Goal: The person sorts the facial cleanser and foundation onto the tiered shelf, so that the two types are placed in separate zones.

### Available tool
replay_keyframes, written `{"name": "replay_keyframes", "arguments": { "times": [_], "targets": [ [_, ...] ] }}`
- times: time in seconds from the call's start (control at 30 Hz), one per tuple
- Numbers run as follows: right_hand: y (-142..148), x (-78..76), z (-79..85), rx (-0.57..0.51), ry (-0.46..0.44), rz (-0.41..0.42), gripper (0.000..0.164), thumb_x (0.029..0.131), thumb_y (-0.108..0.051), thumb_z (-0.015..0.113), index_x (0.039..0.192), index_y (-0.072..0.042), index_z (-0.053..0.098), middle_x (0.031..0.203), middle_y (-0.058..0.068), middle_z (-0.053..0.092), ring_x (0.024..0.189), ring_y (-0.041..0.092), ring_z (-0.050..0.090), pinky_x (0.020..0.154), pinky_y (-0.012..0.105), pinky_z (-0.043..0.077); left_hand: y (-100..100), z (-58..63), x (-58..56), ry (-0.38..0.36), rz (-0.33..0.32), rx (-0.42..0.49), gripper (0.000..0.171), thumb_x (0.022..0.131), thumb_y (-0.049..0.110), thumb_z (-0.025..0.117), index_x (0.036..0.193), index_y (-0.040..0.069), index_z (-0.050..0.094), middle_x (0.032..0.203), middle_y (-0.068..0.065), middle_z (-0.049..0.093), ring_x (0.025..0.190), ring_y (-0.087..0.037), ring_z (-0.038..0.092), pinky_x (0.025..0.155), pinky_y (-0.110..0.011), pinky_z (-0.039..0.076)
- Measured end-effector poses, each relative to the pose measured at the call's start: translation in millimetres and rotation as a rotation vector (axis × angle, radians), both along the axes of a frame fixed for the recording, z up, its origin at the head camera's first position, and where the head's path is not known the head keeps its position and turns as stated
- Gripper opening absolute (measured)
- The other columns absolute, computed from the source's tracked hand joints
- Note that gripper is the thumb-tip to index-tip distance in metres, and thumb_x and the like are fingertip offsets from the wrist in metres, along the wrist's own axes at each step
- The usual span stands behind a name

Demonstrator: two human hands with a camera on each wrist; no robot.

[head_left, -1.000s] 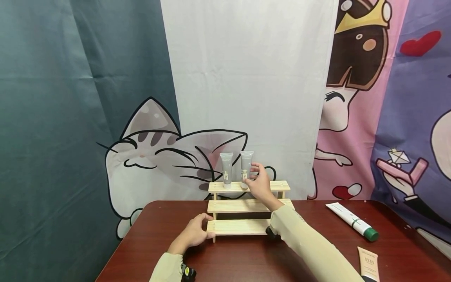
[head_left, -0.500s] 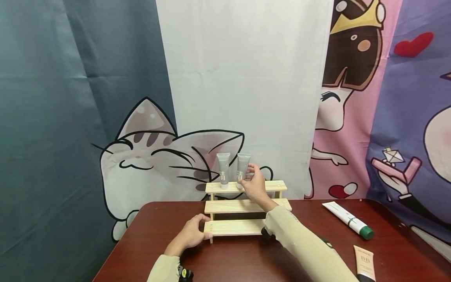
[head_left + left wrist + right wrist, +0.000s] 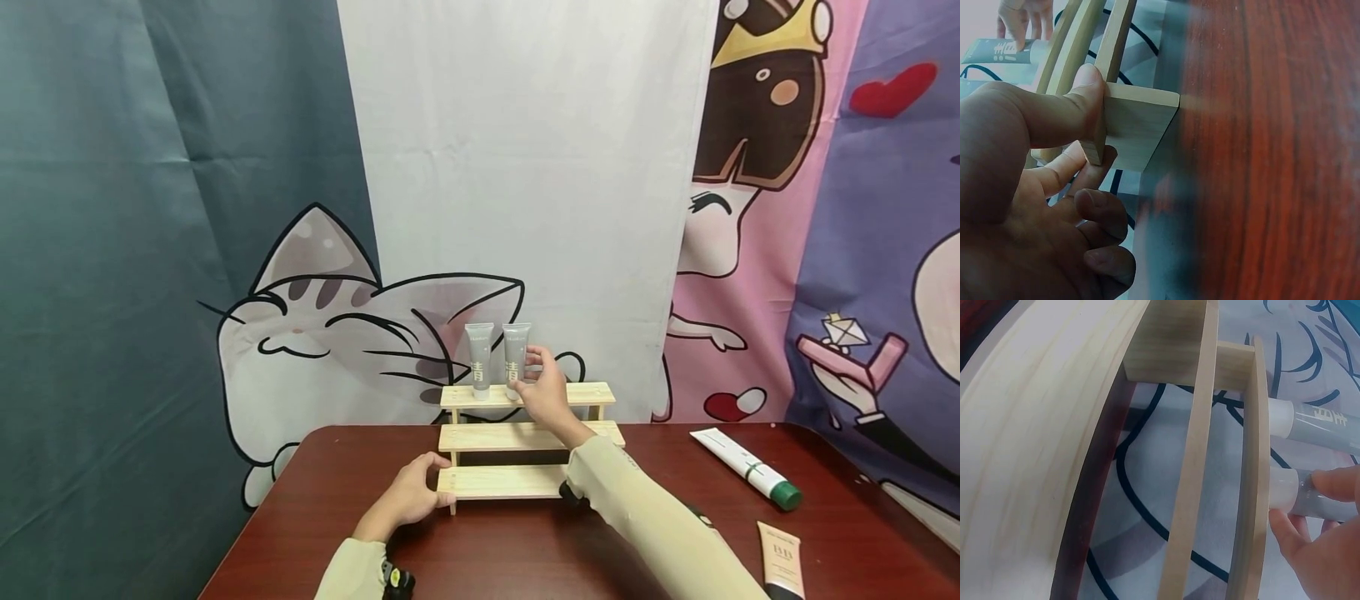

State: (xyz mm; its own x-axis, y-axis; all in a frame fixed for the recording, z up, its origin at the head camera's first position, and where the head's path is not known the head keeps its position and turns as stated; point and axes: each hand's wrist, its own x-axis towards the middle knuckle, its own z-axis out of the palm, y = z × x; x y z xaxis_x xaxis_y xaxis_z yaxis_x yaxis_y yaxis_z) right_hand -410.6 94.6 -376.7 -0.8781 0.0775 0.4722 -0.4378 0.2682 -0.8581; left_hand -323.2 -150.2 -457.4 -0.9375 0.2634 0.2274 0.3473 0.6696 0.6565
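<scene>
A three-tier wooden display rack [image 3: 510,482] stands on the table. My left hand [image 3: 412,493] pinches the left end of its lowest shelf; in the left wrist view the thumb [image 3: 1088,84] lies on the board's edge and a fingertip shows underneath. On the top shelf, two grey squeeze tubes stand upright on white caps, side by side. My right hand [image 3: 546,392] holds the right-hand tube [image 3: 515,354] low down, between thumb and fingers, with its cap at the shelf surface [image 3: 1282,489]. The left-hand tube [image 3: 479,358] stands untouched, a small gap away.
To the right on the dark red table [image 3: 315,500] lie a white tube with a green cap [image 3: 746,468] and a beige BB cream tube [image 3: 782,554] with a black cap. Behind the table hangs a cartoon-printed curtain [image 3: 525,167].
The right-hand tube has moved left along the top shelf, closer to the other tube, and gone from slightly tilted to upright. My left hand stays on the lowest shelf.
</scene>
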Motion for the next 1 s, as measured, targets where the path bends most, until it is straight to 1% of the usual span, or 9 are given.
{"name": "replay_keyframes", "arguments": {
  "times": [0.2, 0.4, 0.53, 0.67, 0.83, 1.0],
  "targets": [
    [0.3, -1.2, 0.2, 0.022, 0.005, -0.017, 0.063, 0.077, 0.015, 0.073, 0.133, -0.004, 0.05, 0.119, 0.018, 0.058, 0.103, 0.035, 0.065, 0.086, 0.042, 0.055, -0.1, -2.5, -1.9, 0.007, 0.0, -0.008, 0.042, 0.074, 0.011, 0.084, 0.11, 0.007, 0.063, 0.118, -0.016, 0.063, 0.113, -0.039, 0.056, 0.096, -0.058, 0.042],
    [0.3, -0.5, -0.3, 0.022, 0.01, -0.017, 0.064, 0.076, 0.015, 0.074, 0.133, -0.003, 0.05, 0.119, 0.019, 0.059, 0.103, 0.036, 0.066, 0.086, 0.042, 0.055, -0.4, -1.4, -1.8, 0.002, 0.001, -0.007, 0.042, 0.075, 0.011, 0.084, 0.111, 0.006, 0.062, 0.118, -0.017, 0.062, 0.113, -0.039, 0.056, 0.096, -0.058, 0.041],
    [1.0, 0.1, -0.8, 0.034, 0.0, -0.025, 0.062, 0.078, 0.013, 0.074, 0.132, -0.004, 0.05, 0.118, 0.018, 0.059, 0.103, 0.036, 0.066, 0.085, 0.041, 0.056, -0.4, -1.1, -1.6, 0.006, -0.005, -0.005, 0.043, 0.075, 0.011, 0.084, 0.112, 0.005, 0.062, 0.118, -0.018, 0.062, 0.114, -0.04, 0.056, 0.096, -0.058, 0.042],
    [2.0, -0.3, -2.1, 0.04, -0.007, -0.025, 0.06, 0.079, 0.011, 0.074, 0.132, -0.004, 0.05, 0.118, 0.018, 0.059, 0.103, 0.036, 0.066, 0.084, 0.04, 0.056, 0.0, -1.4, -1.2, -0.005, -0.002, 0.003, 0.043, 0.075, 0.012, 0.084, 0.112, 0.005, 0.062, 0.12, -0.018, 0.062, 0.116, -0.041, 0.055, 0.097, -0.059, 0.041],
    [4.1, -1.4, -3.9, 0.046, 0.001, -0.027, 0.061, 0.078, 0.009, 0.075, 0.132, -0.004, 0.05, 0.117, 0.018, 0.059, 0.101, 0.034, 0.066, 0.084, 0.041, 0.056, -0.5, -2.0, -2.3, -0.004, -0.006, 0.006, 0.043, 0.075, 0.011, 0.084, 0.112, 0.005, 0.062, 0.12, -0.019, 0.062, 0.116, -0.041, 0.055, 0.097, -0.059, 0.041],
    [7.9, -0.4, -4.3, 0.064, -0.01, -0.04, 0.062, 0.078, 0.004, 0.075, 0.133, -0.007, 0.051, 0.119, 0.015, 0.06, 0.103, 0.03, 0.065, 0.084, 0.041, 0.055, -0.3, -3.4, -3.2, -0.009, -0.002, 0.002, 0.043, 0.075, 0.011, 0.084, 0.112, 0.006, 0.063, 0.119, -0.018, 0.062, 0.115, -0.04, 0.056, 0.097, -0.058, 0.041]
  ]
}}
